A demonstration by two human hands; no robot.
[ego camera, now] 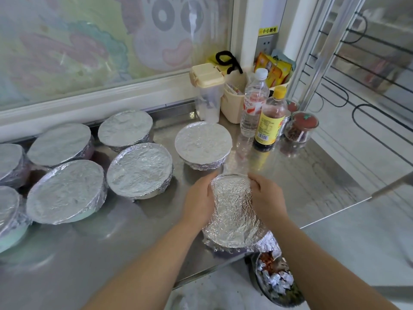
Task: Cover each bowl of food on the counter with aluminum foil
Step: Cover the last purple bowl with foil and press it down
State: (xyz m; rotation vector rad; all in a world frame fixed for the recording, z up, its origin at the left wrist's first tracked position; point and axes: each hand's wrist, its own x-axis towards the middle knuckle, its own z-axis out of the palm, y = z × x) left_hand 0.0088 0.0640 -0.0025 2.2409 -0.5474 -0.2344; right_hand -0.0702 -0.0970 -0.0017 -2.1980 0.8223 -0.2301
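My left hand (197, 198) and right hand (266, 198) curl around opposite sides of the foil-wrapped bowl (232, 240), pinching thin, crinkly, tearable foil (232, 206); best gripped at the hidden, probably stiff rim.

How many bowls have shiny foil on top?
8 bowls. Two cut off at the left edge, four beside them, one by the bottles, one held by both hands. More may hide off-frame.

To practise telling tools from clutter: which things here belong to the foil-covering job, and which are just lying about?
Job: left hand, right hand, foil sheet they press down, foil-covered bowls.
Lying about: water bottle, sauce bottle, lidded tub, spice jar, cream basket.
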